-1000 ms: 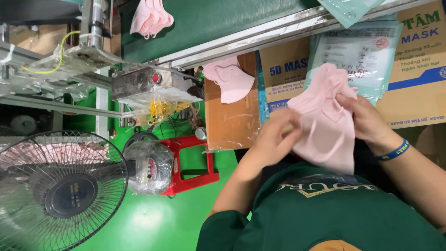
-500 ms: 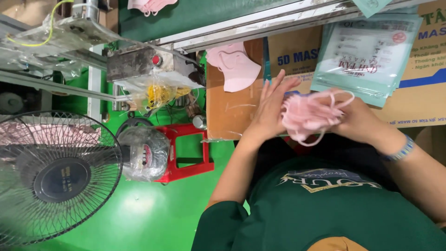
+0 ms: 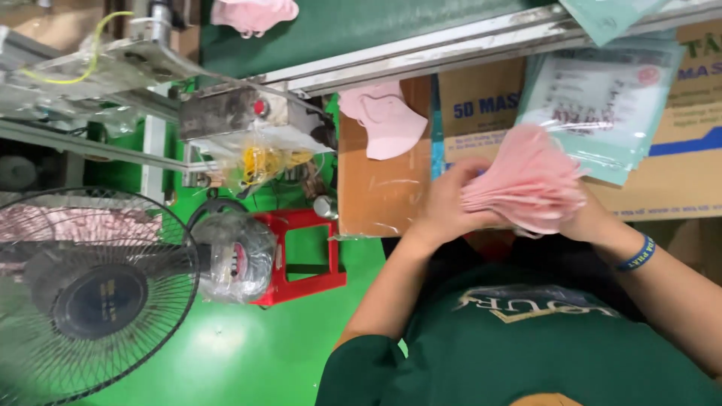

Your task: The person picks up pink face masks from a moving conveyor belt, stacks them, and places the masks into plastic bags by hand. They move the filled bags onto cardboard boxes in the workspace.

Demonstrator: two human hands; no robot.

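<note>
I see my left hand (image 3: 444,207) and right hand (image 3: 590,218) pressed around a blurred stack of soft pink fabric masks (image 3: 526,180), squaring its edges.

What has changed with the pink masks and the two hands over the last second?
The stack of pink fabric face masks, held upright and loose a second ago, was folded down and now lies flat, pressed between the left hand and right hand. Both hands kept hold throughout. The single pink mask on the cardboard box, the clear printed packaging bag and the red plastic stool stayed put.
</note>
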